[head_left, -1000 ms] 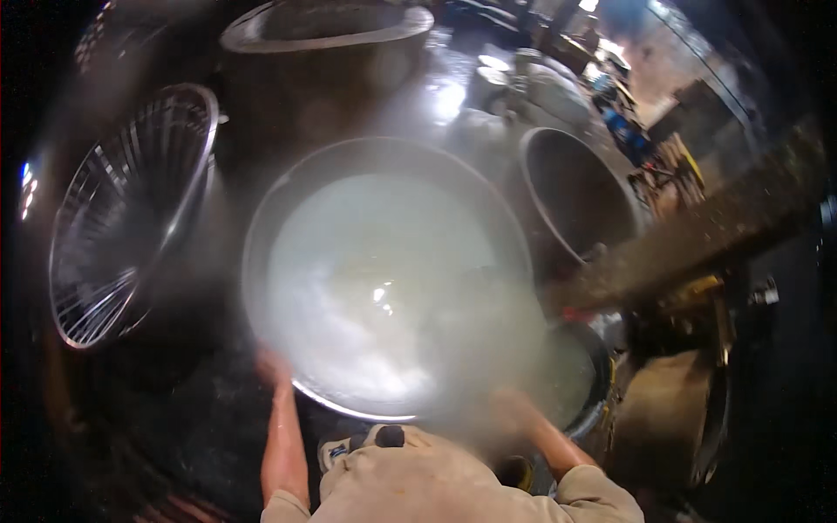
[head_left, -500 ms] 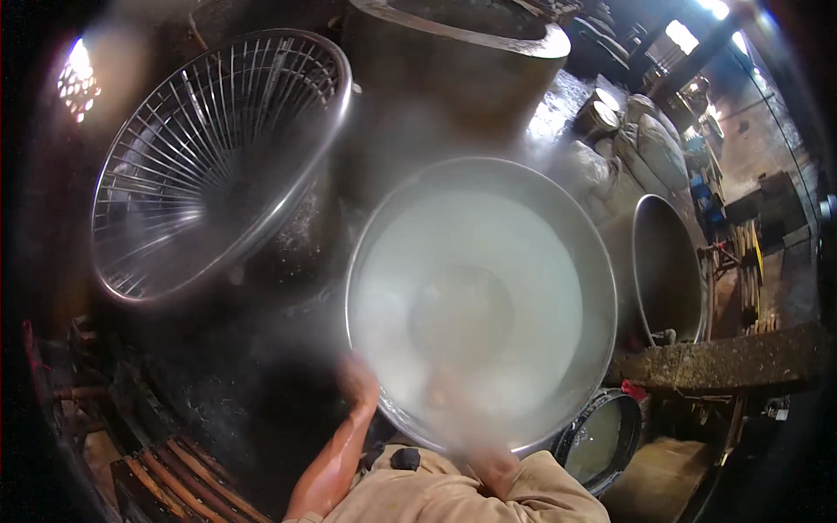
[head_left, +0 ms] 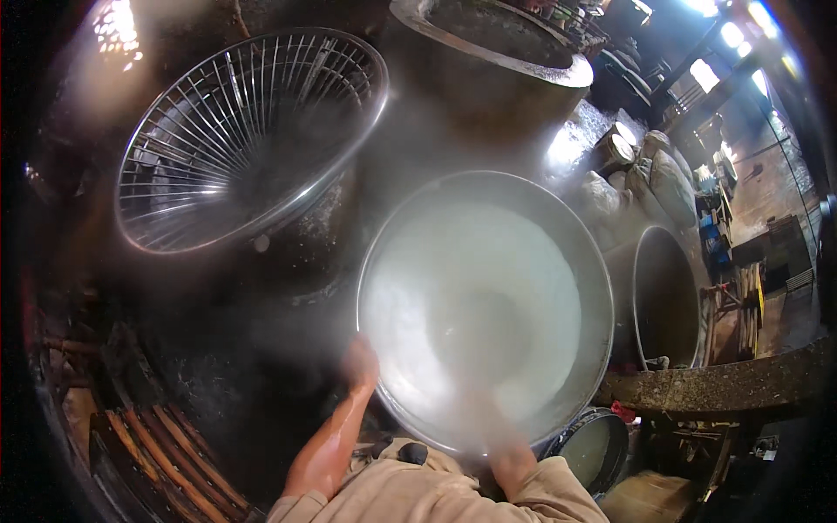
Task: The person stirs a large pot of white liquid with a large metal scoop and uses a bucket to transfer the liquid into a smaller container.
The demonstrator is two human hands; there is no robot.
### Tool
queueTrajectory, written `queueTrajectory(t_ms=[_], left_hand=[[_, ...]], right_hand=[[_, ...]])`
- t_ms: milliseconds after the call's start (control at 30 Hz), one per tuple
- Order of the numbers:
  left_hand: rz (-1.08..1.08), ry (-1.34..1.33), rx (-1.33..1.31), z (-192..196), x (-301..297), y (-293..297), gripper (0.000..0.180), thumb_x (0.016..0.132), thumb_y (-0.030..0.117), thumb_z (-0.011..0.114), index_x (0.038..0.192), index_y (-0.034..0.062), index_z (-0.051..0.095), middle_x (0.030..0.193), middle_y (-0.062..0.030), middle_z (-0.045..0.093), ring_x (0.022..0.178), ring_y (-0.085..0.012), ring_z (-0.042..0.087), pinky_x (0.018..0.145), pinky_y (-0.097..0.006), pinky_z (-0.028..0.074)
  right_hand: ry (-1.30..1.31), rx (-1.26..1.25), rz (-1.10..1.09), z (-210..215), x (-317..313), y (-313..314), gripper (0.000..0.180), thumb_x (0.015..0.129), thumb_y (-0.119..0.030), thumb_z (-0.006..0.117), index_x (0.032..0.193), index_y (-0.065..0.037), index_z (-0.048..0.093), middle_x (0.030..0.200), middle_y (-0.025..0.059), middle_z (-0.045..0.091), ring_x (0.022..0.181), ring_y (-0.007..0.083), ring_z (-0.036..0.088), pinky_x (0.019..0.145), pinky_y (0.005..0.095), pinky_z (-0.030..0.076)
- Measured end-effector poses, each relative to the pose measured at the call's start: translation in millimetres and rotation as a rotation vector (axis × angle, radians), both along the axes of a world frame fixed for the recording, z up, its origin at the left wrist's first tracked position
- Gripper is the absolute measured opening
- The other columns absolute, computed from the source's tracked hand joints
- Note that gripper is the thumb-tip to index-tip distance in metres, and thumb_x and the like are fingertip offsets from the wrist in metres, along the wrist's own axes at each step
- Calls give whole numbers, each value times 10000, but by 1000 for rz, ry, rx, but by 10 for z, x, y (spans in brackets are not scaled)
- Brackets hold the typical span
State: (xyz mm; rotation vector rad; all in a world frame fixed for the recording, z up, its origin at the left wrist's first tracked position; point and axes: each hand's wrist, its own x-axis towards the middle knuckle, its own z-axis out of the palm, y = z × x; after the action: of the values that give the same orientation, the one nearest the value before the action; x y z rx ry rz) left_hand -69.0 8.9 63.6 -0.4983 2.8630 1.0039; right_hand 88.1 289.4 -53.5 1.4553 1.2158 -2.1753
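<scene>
Both hands were on the steaming metal basin [head_left: 488, 296], the left hand [head_left: 360, 364] gripping its near rim, the right hand [head_left: 510, 453] lost in steam so its grip couldn't be told, white liquid inside, wire basket [head_left: 248, 131] beyond the left hand unused.

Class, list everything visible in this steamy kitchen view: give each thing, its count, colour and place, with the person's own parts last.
Large metal pan: one, silver, centre, filled with steaming milky white liquid.
Wire basket: one, silver, upper left, tilted.
Big stone vat: one, dark grey, top centre.
Empty pot: one, dark, right of pan.
Small pan: one, pale liquid inside, lower right.
Sacks: a few, grey, upper right.
Left hand: one, at pan's near rim.
Right hand: one, blurred by steam, at pan's lower rim.
</scene>
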Motion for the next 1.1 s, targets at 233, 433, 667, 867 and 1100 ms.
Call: queueTrajectory(t_ms=[233,433,667,867,1100], left_hand=[[46,-71,-30,-140,-27,-101,425,881,304,264,827,6,563,829,-215,571,798,-361,554,700,-434,438],[-6,1,-65,-407,5,-256,490,880,359,210,966,2,534,960,-230,543,892,-379,525,777,-458,410],[-67,111,-156,-458,-98,-114,523,877,385,212,974,-27,519,961,-241,538,874,-374,534,794,-443,399],[84,78,165,-212,-44,-208,410,876,323,307,967,-24,504,907,-234,535,863,-349,525,743,-403,416],[-100,3,172,17,-635,-284,336,839,287,391,940,-18,491,907,-252,520,837,-333,537,691,-435,418]], right_hand=[[-43,422,143,154,397,1142,66,642,30,545,625,49,484,545,113,482,398,205,475,338,339,384],[-314,1179,441,1030,410,2046,322,704,-86,534,1010,8,504,795,144,556,786,257,559,592,381,446],[274,1701,279,2507,367,2393,324,688,-90,532,975,-51,388,732,119,540,519,207,538,464,316,441],[302,1369,246,2981,-322,792,397,723,-106,507,1093,-74,367,628,77,493,444,140,474,358,282,361],[205,1526,536,2356,-1850,31,455,661,-127,560,1076,-39,395,919,239,547,884,391,512,758,450,403]])
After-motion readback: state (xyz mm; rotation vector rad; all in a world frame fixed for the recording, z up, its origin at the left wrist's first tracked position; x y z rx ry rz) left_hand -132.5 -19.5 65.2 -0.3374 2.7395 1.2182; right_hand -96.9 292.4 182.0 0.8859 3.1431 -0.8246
